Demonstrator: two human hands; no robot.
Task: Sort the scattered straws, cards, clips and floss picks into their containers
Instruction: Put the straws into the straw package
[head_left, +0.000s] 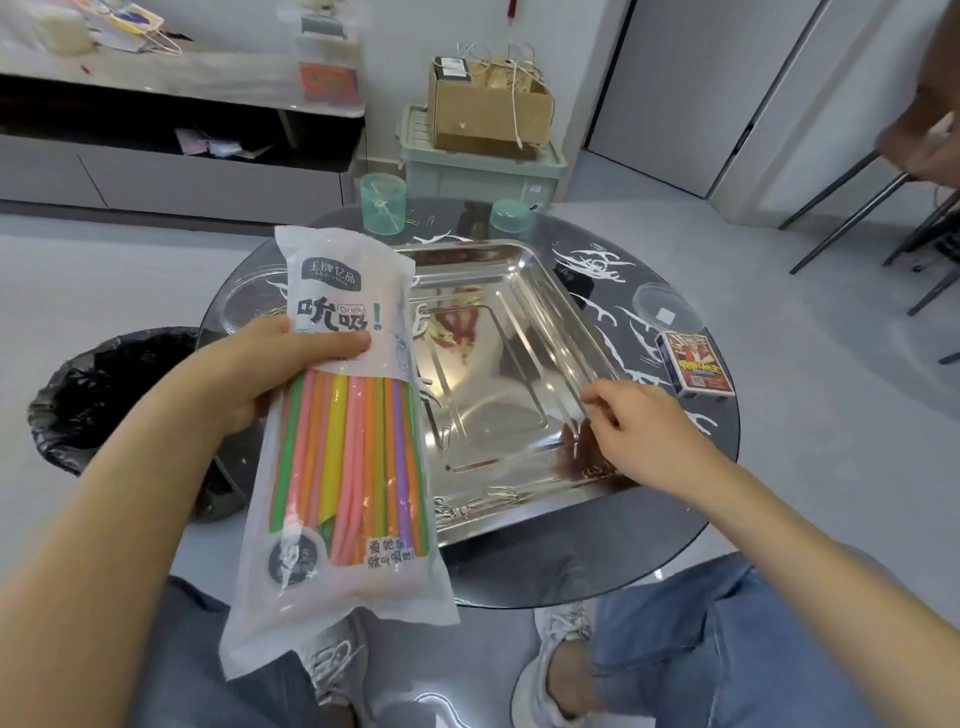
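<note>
Coloured straws (353, 457) in plastic bag (332, 291)

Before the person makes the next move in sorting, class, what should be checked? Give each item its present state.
1. Straw bag firmly held by left hand: ok.
2. Straws inside the bag: ok.
3. Right hand free to pick: cannot tell; its fingers pinch at the tray's right rim.
4. Clips cleared off the tray's near edge: not ok.
5. Card box on the table, within view: ok.
6. Green containers upright at the far edge: ok.
</note>
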